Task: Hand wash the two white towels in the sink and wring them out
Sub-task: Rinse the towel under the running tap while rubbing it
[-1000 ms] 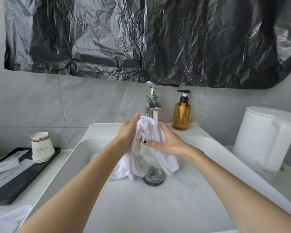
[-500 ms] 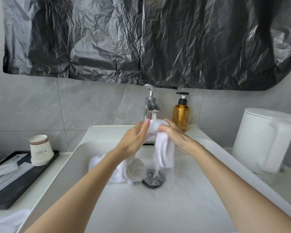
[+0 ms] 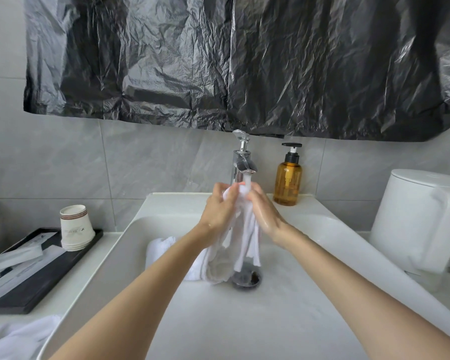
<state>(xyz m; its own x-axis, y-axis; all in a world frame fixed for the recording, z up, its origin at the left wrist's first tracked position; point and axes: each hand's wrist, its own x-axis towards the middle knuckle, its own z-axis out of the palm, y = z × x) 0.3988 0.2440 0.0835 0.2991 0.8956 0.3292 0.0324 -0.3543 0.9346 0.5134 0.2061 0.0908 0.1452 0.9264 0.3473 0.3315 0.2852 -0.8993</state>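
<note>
Towel [image 3: 244,237], white, wet: held bunched directly under the faucet [image 3: 242,165], above the sink [image 3: 244,320]. Its top is struck by the water stream [image 3: 247,181]; its loose ends are hung down to just above the drain [image 3: 246,278].

Left hand [image 3: 220,211]: fingers are curled round the bunched top of the towel from the left.

Right hand [image 3: 264,211]: the same bunched top is gripped from the right, fingertips pressed into the cloth. Its skin is seen to be wet.

White cloth in the basin [image 3: 161,249]: laid left of the drain, partly hidden by the left forearm. Whether it is a second towel or part of the held one cannot be told.

White cloth on the counter [image 3: 18,339]: crumpled, at the near left corner outside the sink.

Amber soap bottle [image 3: 288,181]: stood upright on the sink ledge, just right of the faucet.

Paper cups [image 3: 76,228]: stacked upside down on the black tray [image 3: 37,289], left of the sink.

White kettle [image 3: 421,219]: placed on the counter at the right.

Black plastic sheet [image 3: 244,61]: hung across the wall above the faucet.
</note>
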